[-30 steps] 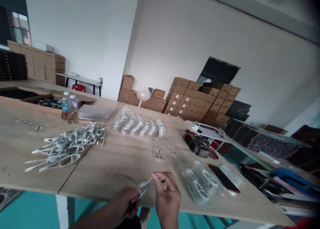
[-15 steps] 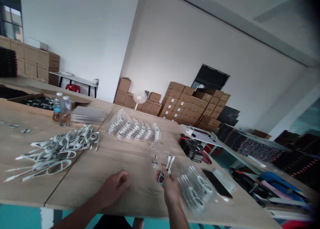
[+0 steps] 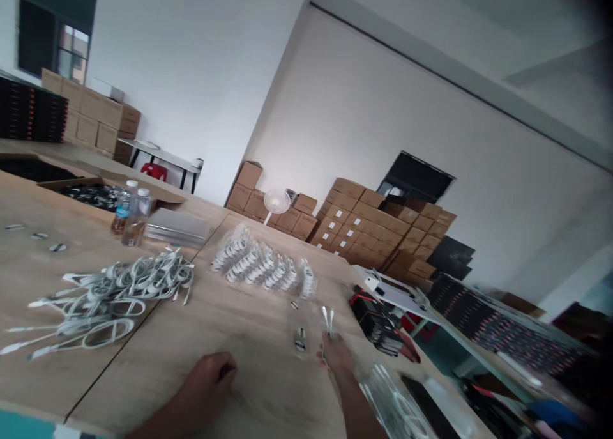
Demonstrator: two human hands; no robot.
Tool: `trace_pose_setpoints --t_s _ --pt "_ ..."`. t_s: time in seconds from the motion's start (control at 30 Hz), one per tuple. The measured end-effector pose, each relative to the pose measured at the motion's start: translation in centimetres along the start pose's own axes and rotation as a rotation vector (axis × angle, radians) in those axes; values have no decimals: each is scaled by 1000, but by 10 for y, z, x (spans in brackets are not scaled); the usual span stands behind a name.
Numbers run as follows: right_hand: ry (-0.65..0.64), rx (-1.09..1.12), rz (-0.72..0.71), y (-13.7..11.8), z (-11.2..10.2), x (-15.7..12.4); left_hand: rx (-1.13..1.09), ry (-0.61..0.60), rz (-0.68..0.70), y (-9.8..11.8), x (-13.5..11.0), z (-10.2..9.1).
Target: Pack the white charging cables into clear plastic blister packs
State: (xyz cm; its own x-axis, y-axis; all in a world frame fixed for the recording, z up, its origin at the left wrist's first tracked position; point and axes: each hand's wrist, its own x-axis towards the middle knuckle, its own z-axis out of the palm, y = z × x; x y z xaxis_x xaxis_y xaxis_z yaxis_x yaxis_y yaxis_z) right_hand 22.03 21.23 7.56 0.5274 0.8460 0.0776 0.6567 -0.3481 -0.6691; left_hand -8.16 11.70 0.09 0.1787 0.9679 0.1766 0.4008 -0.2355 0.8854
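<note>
My right hand (image 3: 338, 357) is closed around a coiled white charging cable (image 3: 328, 319), whose two plug ends stick up past the fingers. Most of the coil is hidden by the hand. Just left of it lies a small clear bag (image 3: 300, 342) with a black-and-white piece on it. My left hand (image 3: 211, 378) hovers over the near table with its fingers curled in, and nothing shows in them. Beside my right forearm, bagged white cables (image 3: 395, 397) lie in a stack. Rows of bagged cables (image 3: 263, 265) lie farther back. A loose heap of white cables (image 3: 115, 292) spreads on the left.
A dark phone (image 3: 428, 406) lies at the right edge of the wooden table (image 3: 261, 343). Black boxes (image 3: 376, 324) are stacked behind it. Two bottles (image 3: 136, 216) stand by flat silver cases (image 3: 176, 227) and a carton of dark parts (image 3: 93, 196). Cardboard boxes (image 3: 368, 218) line the wall.
My right hand has moved forward, away from the bagged stack, carrying the cable toward the small clear bag. My left hand has drawn back slightly. The camera view has shifted.
</note>
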Motion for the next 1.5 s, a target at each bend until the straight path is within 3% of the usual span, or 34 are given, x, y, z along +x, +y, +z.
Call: trace_pose_setpoints --t_s 0.13,0.23,0.37,0.47,0.57,0.67,0.73,0.83,0.97,1.13,1.3,1.5 --pt "-119 28 -41 -4 -13 -34 -141 32 -16 -12 8 3" --pt "-178 53 -130 -2 -12 -82 -440 102 -134 -11 16 10" --pt "-281 119 -286 0 10 -159 -979 197 -420 12 23 23" --pt "-350 182 -326 -3 29 -206 -1124 254 -434 29 24 29" --pt "-472 319 -227 -9 38 -232 -1132 321 -399 30 17 27" --pt "-592 520 -79 -13 35 -238 -1102 319 -334 19 3 19" --pt "-583 574 -38 -15 29 -237 -1078 278 -317 12 -9 14" --pt "-538 497 -89 -17 24 -237 -1068 171 -321 11 -29 9" --pt "-517 339 -188 -23 27 -245 -1114 63 -277 28 -48 7" --pt "-545 409 -164 -22 36 -255 -1033 51 -216 45 -52 4" --pt "-548 632 -79 -7 42 -246 -875 92 -199 39 -49 4" --pt "-479 428 -164 -1 39 -236 -792 51 -192 30 -55 11"
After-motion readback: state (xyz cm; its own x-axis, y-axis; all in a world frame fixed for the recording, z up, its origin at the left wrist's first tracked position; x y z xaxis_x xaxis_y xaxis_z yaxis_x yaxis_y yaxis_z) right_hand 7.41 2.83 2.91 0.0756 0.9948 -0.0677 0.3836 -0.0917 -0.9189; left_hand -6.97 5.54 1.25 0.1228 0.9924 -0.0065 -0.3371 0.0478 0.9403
